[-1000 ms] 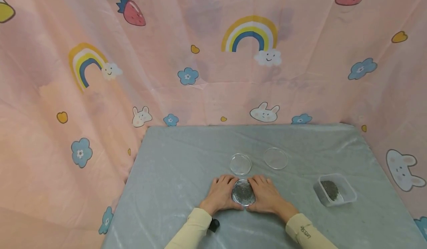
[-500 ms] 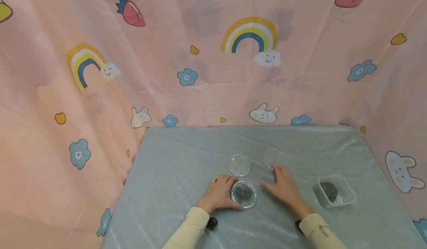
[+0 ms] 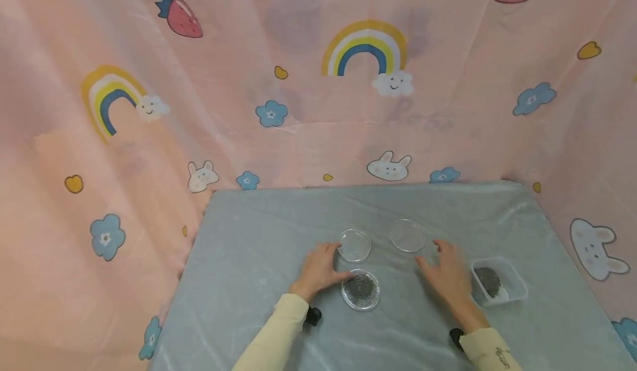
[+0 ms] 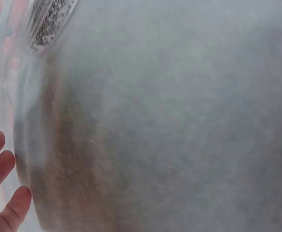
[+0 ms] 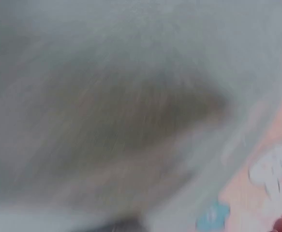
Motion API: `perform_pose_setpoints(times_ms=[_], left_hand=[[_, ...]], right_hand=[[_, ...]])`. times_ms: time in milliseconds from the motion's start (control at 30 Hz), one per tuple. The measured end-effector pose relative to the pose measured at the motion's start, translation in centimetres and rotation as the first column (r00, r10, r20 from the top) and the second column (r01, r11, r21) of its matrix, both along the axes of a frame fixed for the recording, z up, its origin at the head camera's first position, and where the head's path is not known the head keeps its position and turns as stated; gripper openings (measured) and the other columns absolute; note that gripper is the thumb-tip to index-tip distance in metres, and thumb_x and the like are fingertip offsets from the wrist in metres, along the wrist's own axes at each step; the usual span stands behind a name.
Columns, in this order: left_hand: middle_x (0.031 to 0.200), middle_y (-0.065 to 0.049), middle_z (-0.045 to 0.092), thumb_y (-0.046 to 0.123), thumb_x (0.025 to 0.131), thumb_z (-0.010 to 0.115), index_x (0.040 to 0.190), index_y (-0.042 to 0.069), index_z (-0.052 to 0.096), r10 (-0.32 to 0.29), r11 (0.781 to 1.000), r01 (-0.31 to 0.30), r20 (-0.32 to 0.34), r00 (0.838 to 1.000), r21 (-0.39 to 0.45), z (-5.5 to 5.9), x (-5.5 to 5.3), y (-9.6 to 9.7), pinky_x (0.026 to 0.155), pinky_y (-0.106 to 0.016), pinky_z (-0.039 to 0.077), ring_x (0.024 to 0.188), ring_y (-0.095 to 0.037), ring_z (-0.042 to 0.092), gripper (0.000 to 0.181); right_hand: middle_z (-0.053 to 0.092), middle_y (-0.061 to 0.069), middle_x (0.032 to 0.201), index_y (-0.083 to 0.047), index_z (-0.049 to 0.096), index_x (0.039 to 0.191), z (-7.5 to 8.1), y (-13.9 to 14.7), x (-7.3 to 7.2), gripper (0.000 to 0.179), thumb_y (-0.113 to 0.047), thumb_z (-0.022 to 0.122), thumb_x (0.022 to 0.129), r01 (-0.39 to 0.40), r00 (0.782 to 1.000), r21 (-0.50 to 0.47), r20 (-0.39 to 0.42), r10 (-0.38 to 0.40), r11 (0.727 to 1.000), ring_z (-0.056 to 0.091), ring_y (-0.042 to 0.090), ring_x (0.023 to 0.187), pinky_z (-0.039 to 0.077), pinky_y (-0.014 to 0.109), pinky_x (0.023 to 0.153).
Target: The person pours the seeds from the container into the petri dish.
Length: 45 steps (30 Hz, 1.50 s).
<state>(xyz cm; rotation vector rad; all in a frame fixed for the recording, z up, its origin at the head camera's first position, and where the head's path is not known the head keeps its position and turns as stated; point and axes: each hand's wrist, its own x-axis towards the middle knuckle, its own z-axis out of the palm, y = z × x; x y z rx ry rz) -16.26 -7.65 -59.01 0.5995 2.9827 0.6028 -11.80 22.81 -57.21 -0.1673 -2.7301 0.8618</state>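
A round clear dish (image 3: 360, 289) with dark grey granules inside stands on the cloth in front of the person. Behind it lies a clear, empty-looking dish (image 3: 355, 246), and to the right of that a thin clear disc (image 3: 407, 235). My left hand (image 3: 317, 271) is at the left of both dishes, index finger at the rear dish's rim and thumb by the filled one's. In the left wrist view its spread fingers (image 4: 16, 205) show at the left edge. My right hand (image 3: 448, 280) hovers between the disc and the plastic box, fingers apart, holding nothing.
A clear rectangular plastic box (image 3: 515, 289) with a heap of dark granules (image 3: 487, 281) stands at the right, close to my right hand. Grey cloth (image 3: 259, 238) covers the table. A pink patterned curtain (image 3: 224, 83) hangs behind and at both sides.
Both hands held the filled dish at first. My right hand let go and moved right, past the disc towards the box. My left hand released the dish and moved slightly back towards the rear dish.
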Motion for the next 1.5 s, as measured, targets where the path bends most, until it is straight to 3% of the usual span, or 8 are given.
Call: perform_pose_setpoints(times_ms=[100, 200, 300, 467, 700, 967, 1233, 1500], left_hand=[[0.126, -0.009, 0.061, 0.061, 0.072, 0.078, 0.135, 0.008, 0.053, 0.028, 0.999, -0.029, 0.022, 0.999, 0.045, -0.4, -0.1, -0.2, 0.094, -0.044, 0.046, 0.116, -0.025, 0.057, 0.085], [0.124, -0.008, 0.062, 0.059, 0.072, 0.079, 0.136, 0.007, 0.051, 0.045, 0.995, -0.047, 0.028, 0.999, 0.086, -0.8, -0.2, -0.5, 0.095, -0.044, 0.046, 0.114, -0.025, 0.057, 0.087], [0.117, -0.008, 0.063, 0.056, 0.071, 0.081, 0.134, 0.005, 0.051, 0.051, 0.993, -0.052, 0.012, 0.999, 0.109, -0.8, -0.6, -0.7, 0.092, -0.043, 0.048, 0.109, -0.026, 0.059, 0.086], [0.115, -0.010, 0.064, 0.053, 0.071, 0.081, 0.135, 0.007, 0.050, 0.058, 0.993, -0.061, 0.033, 0.998, 0.100, -0.3, -1.7, -0.4, 0.088, -0.041, 0.050, 0.106, -0.026, 0.061, 0.085], [0.128, -0.014, 0.059, 0.057, 0.071, 0.080, 0.141, 0.007, 0.046, 0.058, 0.997, -0.065, 0.133, 0.989, 0.047, 0.3, -3.2, 0.4, 0.092, -0.044, 0.049, 0.116, -0.028, 0.057, 0.093], [0.129, -0.007, 0.052, 0.070, 0.067, 0.076, 0.137, 0.016, 0.053, 0.039, 0.994, -0.038, 0.007, 0.999, -0.106, -0.8, -3.7, 0.9, 0.100, -0.052, 0.031, 0.126, -0.027, 0.042, 0.092], [0.139, -0.007, 0.048, 0.073, 0.066, 0.074, 0.140, 0.015, 0.049, 0.005, 0.996, -0.007, -0.019, 1.000, -0.092, -2.0, -4.0, 1.1, 0.109, -0.061, 0.021, 0.140, -0.030, 0.030, 0.097], [0.140, -0.006, 0.047, 0.073, 0.066, 0.074, 0.140, 0.017, 0.050, 0.015, 0.998, -0.016, -0.026, 1.000, -0.061, -2.5, -4.1, 1.3, 0.111, -0.060, 0.020, 0.139, -0.029, 0.032, 0.095]], right_hand=[[0.054, 0.030, 0.105, 0.010, 0.055, 0.120, 2.1, 2.0, 1.9, 0.056, -0.018, 0.079, 0.078, 0.114, 0.987, -0.035, -0.112, -0.117, 0.993, 0.050, 0.046, 0.096, 0.037, 0.059, 0.079], [0.055, 0.034, 0.104, 0.013, 0.056, 0.119, 2.9, 4.9, 3.7, 0.061, -0.017, 0.082, 0.073, 0.218, 0.952, -0.060, -0.208, -0.225, 0.974, 0.047, 0.051, 0.098, 0.033, 0.060, 0.087], [0.052, 0.041, 0.109, 0.019, 0.052, 0.121, 2.2, 7.6, 5.6, 0.076, -0.022, 0.086, 0.066, 0.287, 0.931, -0.069, -0.215, -0.295, 0.955, 0.043, 0.057, 0.103, 0.029, 0.064, 0.093], [0.047, 0.046, 0.115, 0.023, 0.045, 0.126, -0.4, 9.7, 7.6, 0.102, -0.032, 0.091, 0.054, 0.322, 0.939, -0.034, -0.114, -0.324, 0.946, 0.041, 0.061, 0.107, 0.027, 0.065, 0.096], [0.045, 0.041, 0.118, 0.017, 0.041, 0.130, -2.7, 9.9, 8.0, 0.097, -0.026, 0.090, 0.058, 0.353, 0.936, -0.092, 0.024, -0.352, 0.931, 0.040, 0.057, 0.112, 0.027, 0.062, 0.097], [0.053, 0.038, 0.106, 0.015, 0.051, 0.120, -3.4, 10.0, 7.7, 0.087, -0.018, 0.092, 0.050, 0.328, 0.934, -0.125, -0.101, -0.341, 0.936, 0.047, 0.055, 0.098, 0.032, 0.061, 0.087], [0.049, 0.038, 0.116, 0.015, 0.044, 0.129, -3.6, 10.2, 7.8, 0.093, -0.019, 0.092, 0.058, 0.364, 0.931, -0.132, 0.029, -0.364, 0.922, 0.045, 0.054, 0.108, 0.033, 0.061, 0.092], [0.047, 0.039, 0.118, 0.016, 0.043, 0.129, -3.5, 10.1, 7.8, 0.084, -0.018, 0.087, 0.065, 0.365, 0.931, -0.170, 0.046, -0.362, 0.916, 0.043, 0.055, 0.110, 0.031, 0.061, 0.094]])
